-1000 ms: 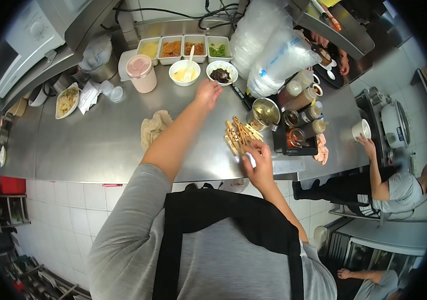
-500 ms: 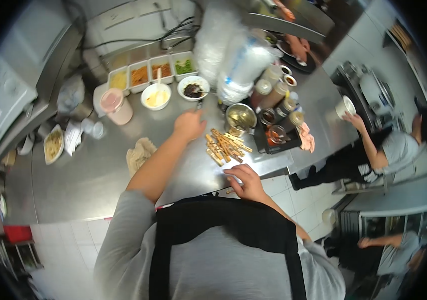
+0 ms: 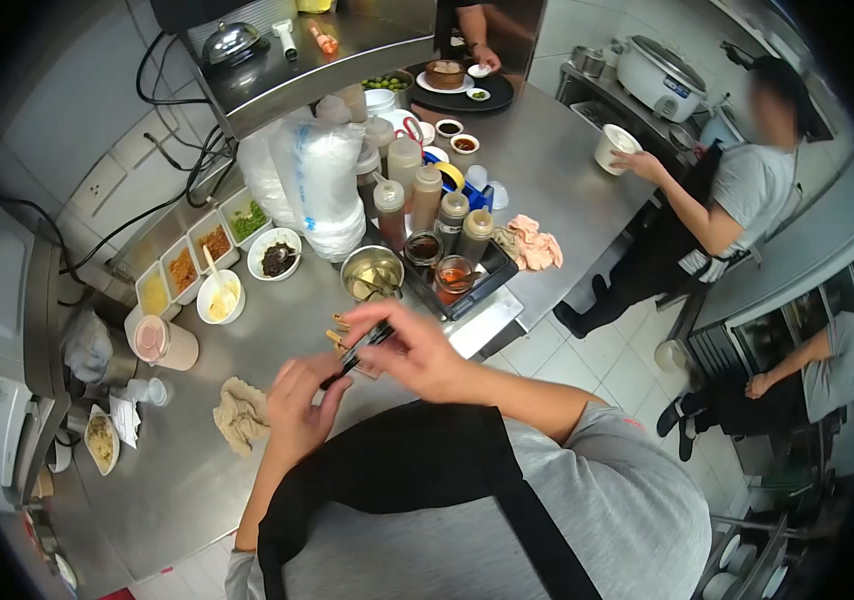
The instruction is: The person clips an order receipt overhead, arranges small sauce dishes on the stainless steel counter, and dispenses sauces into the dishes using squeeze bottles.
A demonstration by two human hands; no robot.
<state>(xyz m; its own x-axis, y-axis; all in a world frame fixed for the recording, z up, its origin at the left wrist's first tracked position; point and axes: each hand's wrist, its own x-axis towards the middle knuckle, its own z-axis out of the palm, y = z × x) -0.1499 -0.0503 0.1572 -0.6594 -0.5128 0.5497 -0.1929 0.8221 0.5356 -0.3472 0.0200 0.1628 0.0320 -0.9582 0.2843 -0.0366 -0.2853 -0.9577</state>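
A black marker pen (image 3: 355,357) is held between my two hands, close in front of my chest. My left hand (image 3: 299,402) has its fingers closed around the lower end. My right hand (image 3: 415,352) pinches the upper end. Wooden clips (image 3: 337,335) lie just beyond, mostly hidden behind my hands. Past them stands a metal pot (image 3: 372,274) with pale liquid. A white bowl of dark food (image 3: 274,254) and a white bowl with a spoon (image 3: 220,297) are further left.
Sauce bottles (image 3: 425,195) and jars fill a black tray at centre right. A pink cloth (image 3: 537,245) lies beside it, a beige cloth (image 3: 241,414) at the left. A standing person (image 3: 747,190) holds a white tub (image 3: 615,150). Another person (image 3: 822,370) is at the far right.
My left hand has picked up the marker from beside the bowls and brought it back. My right hand has left the clips and grips the marker too. The view has turned right.
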